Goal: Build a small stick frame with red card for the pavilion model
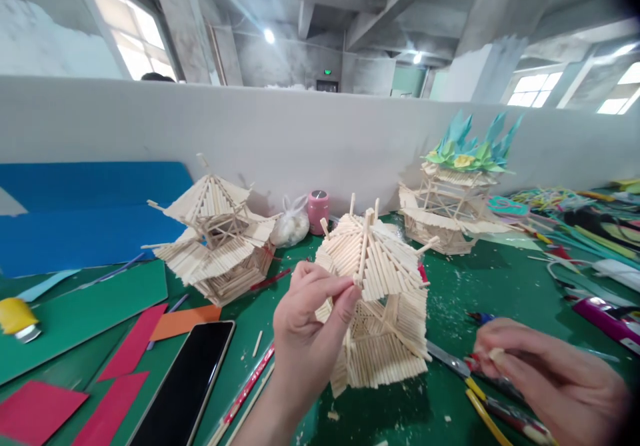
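In the middle of the table stands a model pavilion [393, 353] built of thin wooden sticks, with a sloping stick roof [385, 253]. My left hand [315, 319] reaches in front of it, thumb and forefinger pinched on the lower end of a roof ridge stick [367, 249]. To the right of the model, my right hand [540, 373] is closed low over the table. A small pale bit shows at its fingertips, but I cannot make out what it is. Beside that hand lie a metal blade [447, 358] and tools with yellow and red handles, partly covered by the hand.
Two more stick pavilions stand behind, one left [215, 246] and one right [445, 213] topped with folded paper. A phone [185, 383], coloured paper [43, 411], a pink jar [319, 211] and a purple glue gun [607, 319] lie around. A white partition [300, 133] borders the table.
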A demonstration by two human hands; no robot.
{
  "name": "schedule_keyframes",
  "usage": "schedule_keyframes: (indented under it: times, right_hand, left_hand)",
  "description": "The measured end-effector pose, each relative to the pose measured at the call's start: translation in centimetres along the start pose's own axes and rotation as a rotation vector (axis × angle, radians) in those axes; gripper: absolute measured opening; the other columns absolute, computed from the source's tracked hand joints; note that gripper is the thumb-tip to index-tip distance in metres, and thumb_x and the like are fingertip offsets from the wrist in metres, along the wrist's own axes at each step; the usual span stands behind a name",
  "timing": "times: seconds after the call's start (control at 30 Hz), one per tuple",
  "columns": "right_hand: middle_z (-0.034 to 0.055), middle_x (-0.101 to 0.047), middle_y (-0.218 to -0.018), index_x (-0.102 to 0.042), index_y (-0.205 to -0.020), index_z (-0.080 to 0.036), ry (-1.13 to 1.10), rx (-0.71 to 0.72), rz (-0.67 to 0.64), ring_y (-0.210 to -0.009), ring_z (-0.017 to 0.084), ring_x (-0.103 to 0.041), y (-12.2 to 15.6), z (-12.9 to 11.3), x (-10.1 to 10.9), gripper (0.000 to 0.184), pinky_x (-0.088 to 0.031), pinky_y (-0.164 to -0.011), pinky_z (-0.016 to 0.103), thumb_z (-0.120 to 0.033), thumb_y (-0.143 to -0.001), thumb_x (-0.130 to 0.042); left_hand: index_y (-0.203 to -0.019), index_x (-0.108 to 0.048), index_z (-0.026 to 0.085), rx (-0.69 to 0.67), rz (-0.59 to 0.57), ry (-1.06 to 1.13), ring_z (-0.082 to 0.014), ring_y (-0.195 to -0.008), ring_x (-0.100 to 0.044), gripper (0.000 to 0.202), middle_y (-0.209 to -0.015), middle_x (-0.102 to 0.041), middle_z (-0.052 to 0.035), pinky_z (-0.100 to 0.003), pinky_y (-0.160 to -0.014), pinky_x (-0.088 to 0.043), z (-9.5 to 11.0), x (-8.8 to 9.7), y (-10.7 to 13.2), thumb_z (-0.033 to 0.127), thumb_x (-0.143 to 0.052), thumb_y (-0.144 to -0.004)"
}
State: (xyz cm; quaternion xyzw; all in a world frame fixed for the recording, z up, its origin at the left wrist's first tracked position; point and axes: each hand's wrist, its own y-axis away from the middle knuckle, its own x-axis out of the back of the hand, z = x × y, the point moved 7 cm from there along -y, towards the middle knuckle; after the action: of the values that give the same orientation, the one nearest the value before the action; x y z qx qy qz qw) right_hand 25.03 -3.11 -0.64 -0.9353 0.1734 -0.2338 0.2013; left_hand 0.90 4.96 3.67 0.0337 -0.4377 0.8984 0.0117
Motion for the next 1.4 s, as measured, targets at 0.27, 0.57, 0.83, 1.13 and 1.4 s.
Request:
schedule_keyframes:
  times: [0.27,0.57,0.83,1.13,1.4]
  right_hand:
    - [-0.0072,-0.068,-0.068,-0.065,-0.077,-0.031,-0.017,0.226,-0.073,-0.055,0.008,-0.062,-4.7,-7.0,-4.0,0.016,-0.050,-0.051,0.009,-0.018,-0.069,-0.066]
    - [-0.0031,-0.061,-0.074,-0.065,-0.082,-0.027,-0.147,0.362,-0.271,-0.067,0.009,-0.057,-7.4,-10.2,-8.3,0.013,-0.046,-0.058,0.018,-0.017,-0.077,-0.059]
    - [-0.0019,-0.055,-0.078,-0.066,-0.091,-0.029,-0.120,0.358,-0.361,-0.070,0.009,-0.053,-7.7,-10.4,-9.5,0.018,-0.044,-0.060,0.020,-0.018,-0.079,-0.057]
    - [-0.0007,-0.056,-0.079,-0.066,-0.091,-0.028,-0.125,0.361,-0.397,-0.072,0.010,-0.055,-7.9,-10.8,-9.8,0.019,-0.045,-0.062,0.022,-0.018,-0.079,-0.057]
    - [-0.0010,-0.056,-0.078,-0.067,-0.091,-0.027,-0.133,0.346,-0.417,-0.070,0.010,-0.054,-7.8,-10.7,-9.9,0.017,-0.045,-0.061,0.021,-0.019,-0.080,-0.056]
  left_hand:
    - [-0.084,-0.060,0.024,-0.025,-0.028,-0.027,-0.0132,-0.065,-0.041,0.024,-0.062,-0.052,0.0030,-0.032,-0.065,-0.037,0.0,0.0,-0.1,0.003,-0.057,-0.071]
    - [-0.086,-0.059,0.023,-0.063,-0.048,-0.059,-0.0127,-0.062,-0.041,0.024,-0.060,-0.051,0.0033,-0.031,-0.062,-0.036,0.5,0.0,-0.2,0.004,-0.056,-0.073]
    - [-0.083,-0.060,0.023,-0.060,-0.020,-0.058,-0.0127,-0.062,-0.042,0.021,-0.059,-0.050,0.0032,-0.030,-0.062,-0.037,0.4,0.2,-0.1,0.006,-0.058,-0.072]
    - [-0.086,-0.060,0.025,-0.055,-0.019,-0.047,-0.0134,-0.062,-0.042,0.025,-0.058,-0.052,0.0033,-0.030,-0.061,-0.037,0.4,0.1,-0.2,0.005,-0.058,-0.071]
    - [-0.086,-0.060,0.026,-0.045,-0.014,-0.036,-0.0134,-0.061,-0.042,0.026,-0.057,-0.052,0.0032,-0.030,-0.060,-0.036,0.3,0.2,-0.2,0.005,-0.057,-0.072]
